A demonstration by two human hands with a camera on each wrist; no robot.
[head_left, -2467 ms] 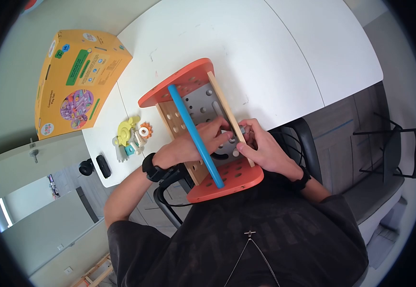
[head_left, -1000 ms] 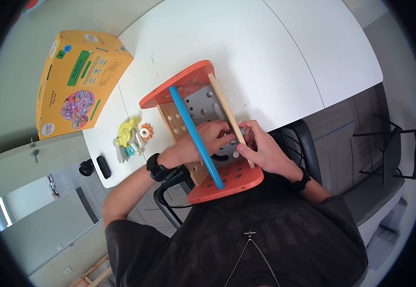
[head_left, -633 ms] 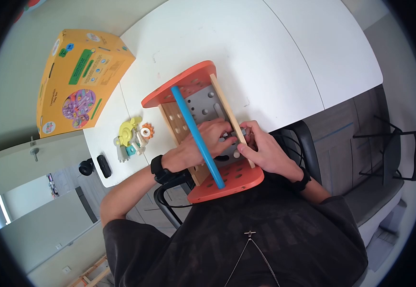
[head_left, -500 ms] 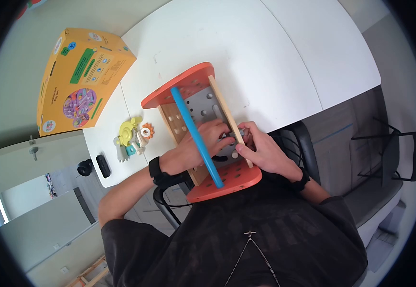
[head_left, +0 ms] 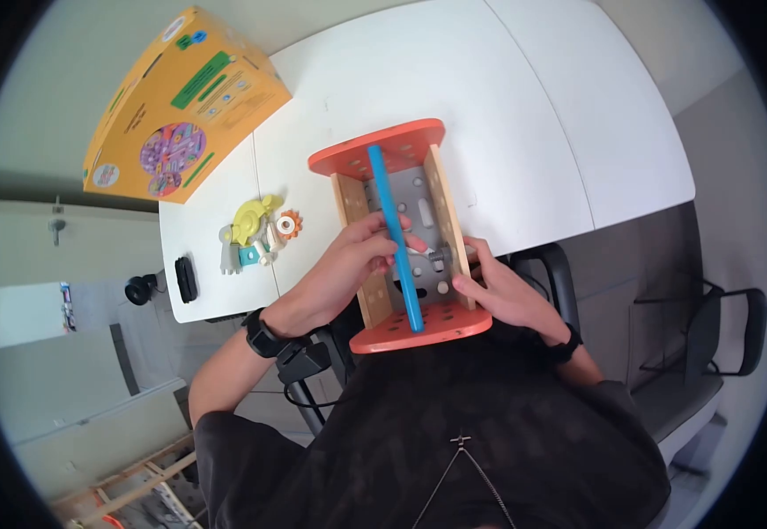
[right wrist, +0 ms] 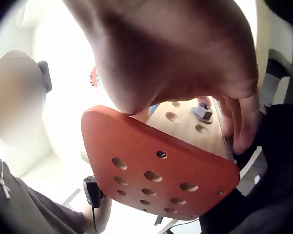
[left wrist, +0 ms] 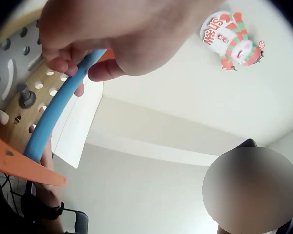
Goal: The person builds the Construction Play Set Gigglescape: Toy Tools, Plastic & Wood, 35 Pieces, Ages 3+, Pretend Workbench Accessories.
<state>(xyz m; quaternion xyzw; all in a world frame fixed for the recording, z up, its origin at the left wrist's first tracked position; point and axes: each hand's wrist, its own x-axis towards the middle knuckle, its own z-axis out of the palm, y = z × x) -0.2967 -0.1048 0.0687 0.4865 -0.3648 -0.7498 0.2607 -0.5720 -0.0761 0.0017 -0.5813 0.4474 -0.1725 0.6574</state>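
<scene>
A toy bench with orange end panels (head_left: 423,328), wooden sides (head_left: 448,216) and a grey perforated board (head_left: 412,189) lies on its side near the table's edge. My left hand (head_left: 357,260) is at the blue bar (head_left: 392,212), fingers loosely bent and one passing behind it; nothing is seen held in them. With thumb and fingers, my right hand (head_left: 511,295) grips the near-right wooden side. A grey bolt (left wrist: 25,96) stands out from that side's inner face. In the right wrist view its grey hexagonal part (right wrist: 203,113) shows beside the right fingers.
An orange-yellow box (head_left: 185,115) stands at the table's far left. Yellow, grey, teal and orange toy pieces (head_left: 255,231) lie left of the bench, and a black case (head_left: 186,279) sits by the white table's (head_left: 524,167) left edge. Chairs (head_left: 709,353) stand right.
My left hand has drawn back leftwards from the wooden side to the blue bar, uncovering the grey bolt. The bench appears more upright in view and the head view has shifted. My right hand keeps its grip.
</scene>
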